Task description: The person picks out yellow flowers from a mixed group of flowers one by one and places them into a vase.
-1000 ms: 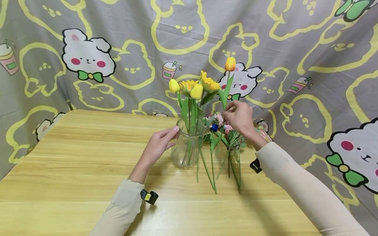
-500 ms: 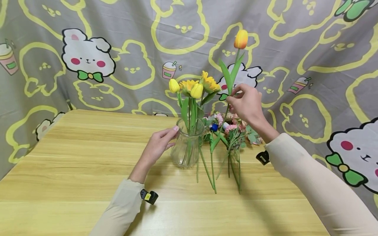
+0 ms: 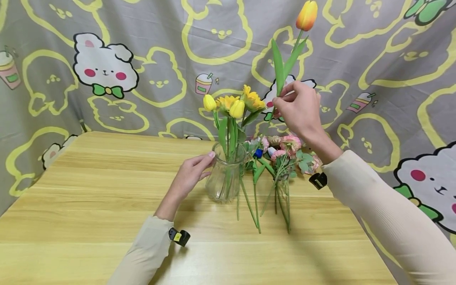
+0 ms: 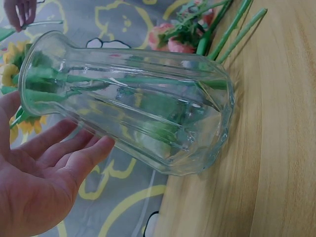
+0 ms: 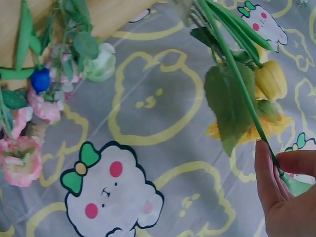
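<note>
Between thumb and fingers, my right hand [image 3: 301, 107] pinches the stem of an orange-yellow tulip [image 3: 306, 16], raised upright above the table at the right. In the right wrist view, the green stem [image 5: 237, 81] runs from those fingers toward the upper left. My left hand [image 3: 191, 173] rests at the left side of a clear glass vase [image 3: 221, 184], thumb at the rim. In the left wrist view, that hand's fingers [image 4: 89, 158] lie loosely extended along the glass. Yellow tulips [image 3: 209, 103] and yellow sunflowers [image 3: 253, 99] stand in the vase.
Right of the vase lies a pile of flowers: pink blooms [image 3: 290, 143], a blue bud [image 3: 258, 153] and green stems [image 3: 255, 206] pointing toward the front. The wooden table [image 3: 107, 190] meets a patterned grey curtain [image 3: 153, 31] at the back.
My right hand has risen and moved slightly right, lifting the orange-yellow tulip higher, away from the pile. The left hand and vase have stayed in place.
</note>
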### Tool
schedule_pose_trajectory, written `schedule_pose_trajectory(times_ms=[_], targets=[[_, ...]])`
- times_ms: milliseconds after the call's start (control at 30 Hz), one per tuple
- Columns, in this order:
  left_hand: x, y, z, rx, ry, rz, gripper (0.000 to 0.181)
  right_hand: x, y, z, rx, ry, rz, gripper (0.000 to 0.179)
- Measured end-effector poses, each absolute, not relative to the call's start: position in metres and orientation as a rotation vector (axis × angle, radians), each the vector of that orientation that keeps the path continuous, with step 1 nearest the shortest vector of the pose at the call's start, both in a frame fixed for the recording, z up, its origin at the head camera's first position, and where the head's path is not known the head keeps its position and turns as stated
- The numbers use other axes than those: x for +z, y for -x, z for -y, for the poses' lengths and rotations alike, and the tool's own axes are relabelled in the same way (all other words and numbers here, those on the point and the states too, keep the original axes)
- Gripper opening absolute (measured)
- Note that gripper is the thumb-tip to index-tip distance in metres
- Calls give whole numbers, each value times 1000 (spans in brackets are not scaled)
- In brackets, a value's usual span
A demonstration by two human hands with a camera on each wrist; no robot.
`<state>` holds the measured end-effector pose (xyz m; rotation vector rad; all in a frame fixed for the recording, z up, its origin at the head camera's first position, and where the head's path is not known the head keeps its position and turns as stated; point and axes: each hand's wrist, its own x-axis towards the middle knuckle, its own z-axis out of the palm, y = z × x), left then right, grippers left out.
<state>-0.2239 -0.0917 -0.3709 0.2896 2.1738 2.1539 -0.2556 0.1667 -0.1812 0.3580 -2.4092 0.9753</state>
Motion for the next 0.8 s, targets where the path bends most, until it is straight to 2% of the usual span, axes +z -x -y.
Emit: schedule_pose_trajectory(times_ms=[233,800], targets=[[-371,224,93,2156,-286,-2178,70,-180,257,-154,1057,-373,2376,10],[-371,225,92,2152,-282,-2170,69,-229,245,-135,1041,-447,2462,11]])
